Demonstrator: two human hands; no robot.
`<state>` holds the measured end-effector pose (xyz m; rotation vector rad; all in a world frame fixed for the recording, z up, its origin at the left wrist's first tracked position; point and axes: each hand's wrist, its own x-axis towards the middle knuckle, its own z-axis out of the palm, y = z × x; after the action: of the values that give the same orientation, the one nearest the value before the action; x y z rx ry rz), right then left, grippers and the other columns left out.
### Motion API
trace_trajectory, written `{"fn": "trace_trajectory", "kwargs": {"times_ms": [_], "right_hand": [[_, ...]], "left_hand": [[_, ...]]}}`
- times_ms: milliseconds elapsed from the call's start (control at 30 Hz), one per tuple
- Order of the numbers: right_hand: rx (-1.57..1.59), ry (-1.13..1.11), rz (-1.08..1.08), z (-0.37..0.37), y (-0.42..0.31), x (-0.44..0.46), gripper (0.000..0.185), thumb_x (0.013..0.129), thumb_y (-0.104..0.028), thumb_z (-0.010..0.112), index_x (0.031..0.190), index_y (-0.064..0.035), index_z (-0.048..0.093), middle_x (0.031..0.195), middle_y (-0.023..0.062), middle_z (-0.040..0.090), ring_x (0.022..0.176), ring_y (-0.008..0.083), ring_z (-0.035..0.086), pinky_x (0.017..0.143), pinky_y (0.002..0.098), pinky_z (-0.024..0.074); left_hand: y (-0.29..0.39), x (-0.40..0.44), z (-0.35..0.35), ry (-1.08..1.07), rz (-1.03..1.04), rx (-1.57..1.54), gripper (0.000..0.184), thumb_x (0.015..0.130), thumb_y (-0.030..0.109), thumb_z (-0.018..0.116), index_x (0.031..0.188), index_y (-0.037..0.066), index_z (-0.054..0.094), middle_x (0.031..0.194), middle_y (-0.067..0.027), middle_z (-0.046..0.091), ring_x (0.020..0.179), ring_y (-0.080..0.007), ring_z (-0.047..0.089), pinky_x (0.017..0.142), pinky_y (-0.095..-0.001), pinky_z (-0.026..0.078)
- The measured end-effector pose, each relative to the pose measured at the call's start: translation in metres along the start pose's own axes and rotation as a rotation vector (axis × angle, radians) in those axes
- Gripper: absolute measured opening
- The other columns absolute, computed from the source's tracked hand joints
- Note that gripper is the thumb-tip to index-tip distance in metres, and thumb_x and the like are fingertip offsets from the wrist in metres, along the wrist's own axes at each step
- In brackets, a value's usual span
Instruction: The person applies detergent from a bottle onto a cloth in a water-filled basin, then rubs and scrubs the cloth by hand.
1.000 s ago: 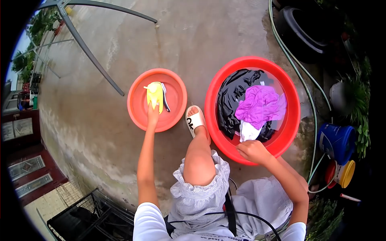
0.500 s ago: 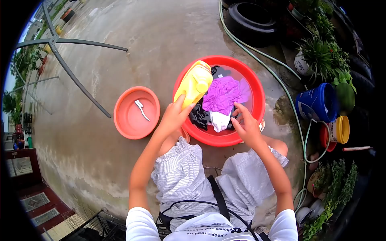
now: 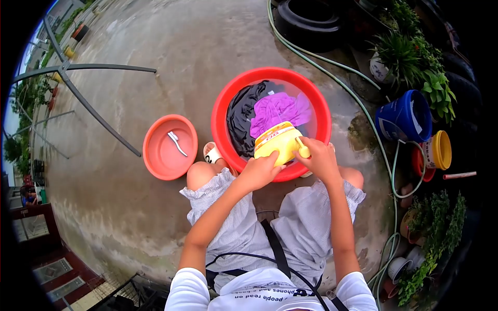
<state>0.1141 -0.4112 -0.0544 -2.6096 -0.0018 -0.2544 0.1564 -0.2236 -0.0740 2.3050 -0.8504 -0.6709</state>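
A yellow detergent bottle (image 3: 280, 142) with an orange-and-white label lies tilted over the near side of a large red basin (image 3: 220, 109). My left hand (image 3: 261, 171) is closed around its near left part. At the bottle's right end, my right hand (image 3: 319, 159) has its fingers closed on the yellow cap (image 3: 303, 149); whether the cap is loosened I cannot tell. Beyond the bottle in the basin, a purple cloth (image 3: 277, 110) and black clothing (image 3: 241, 116) lie in water. The white cloth seen before is hidden behind the bottle.
To the left stands a smaller orange-pink basin (image 3: 161, 142) with a white brush (image 3: 177, 143) in it. A green hose (image 3: 358, 96) runs along the right, past a blue bucket (image 3: 402, 119), a yellow bucket (image 3: 441, 150) and potted plants. A black tire (image 3: 306, 26) lies at the back.
The bottle has come down and to the right, nearer my body, and has turned. My right hand has moved from beside the cloth onto its cap. The view has shifted slightly.
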Motion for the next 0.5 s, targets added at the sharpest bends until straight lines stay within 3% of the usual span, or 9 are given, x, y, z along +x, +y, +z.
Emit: {"fn": "trace_trajectory", "kwargs": {"times_ms": [133,200,300,400,433,500], "right_hand": [[0.008,-0.171,-0.095,-0.01,0.005,-0.004,0.036,0.073,-0.023,0.067,0.104,-0.0089,0.057,0.077,0.0089,0.058,0.073,0.028,0.058,0.062,0.0369,0.0467],[-0.001,-0.214,-0.106,-0.012,0.005,-0.004,0.039,0.073,-0.023,0.066,0.109,-0.0102,0.055,0.08,0.0079,0.058,0.076,0.0271,0.057,0.063,0.0368,0.0465],[-0.006,-0.137,0.058,-0.008,-0.008,0.0,0.055,0.073,-0.022,0.068,0.122,-0.0096,0.046,0.097,0.011,0.054,0.088,0.026,0.054,0.071,0.0352,0.0459],[0.373,0.299,0.287,0.062,0.008,-0.01,0.073,0.072,-0.022,0.071,0.132,-0.0062,0.033,0.109,0.0167,0.045,0.097,0.0269,0.05,0.081,0.0324,0.0433],[0.558,0.212,0.479,0.076,0.006,-0.014,0.08,0.072,-0.021,0.073,0.133,0.0013,0.025,0.117,0.0215,0.039,0.106,0.0273,0.045,0.091,0.0321,0.0378],[0.858,0.323,0.56,0.093,-0.003,-0.007,0.081,0.073,-0.019,0.071,0.133,0.0036,0.022,0.121,0.0217,0.038,0.11,0.0265,0.044,0.093,0.0329,0.0376]], "left_hand": [[-0.001,-0.002,-0.004,-0.131,-0.021,-0.06,0.036,0.085,0.033,0.052,0.098,0.001,0.044,0.078,-0.0263,0.058,0.073,-0.0412,0.057,0.063,-0.047,0.045],[-0.002,-0.001,-0.002,-0.107,-0.02,-0.07,0.035,0.085,0.032,0.052,0.098,0.001,0.044,0.079,-0.0264,0.058,0.074,-0.0418,0.057,0.063,-0.0471,0.045],[-0.003,-0.001,0.008,0.029,-0.053,-0.116,0.033,0.085,0.03,0.052,0.099,0.001,0.043,0.08,-0.0268,0.058,0.075,-0.0426,0.057,0.063,-0.0475,0.045],[0.008,-0.002,0.017,0.148,-0.119,-0.225,0.03,0.085,0.024,0.052,0.099,0.0,0.041,0.081,-0.0268,0.058,0.076,-0.0433,0.056,0.063,-0.0482,0.044],[0.012,-0.002,0.02,0.177,-0.143,-0.267,0.029,0.084,0.022,0.052,0.1,0.0,0.041,0.082,-0.0268,0.058,0.076,-0.0435,0.056,0.063,-0.0484,0.044],[0.012,0.0,0.029,0.226,-0.092,-0.221,0.029,0.083,0.018,0.053,0.1,-0.001,0.04,0.082,-0.0266,0.057,0.076,-0.0436,0.055,0.062,-0.0491,0.044]]}}
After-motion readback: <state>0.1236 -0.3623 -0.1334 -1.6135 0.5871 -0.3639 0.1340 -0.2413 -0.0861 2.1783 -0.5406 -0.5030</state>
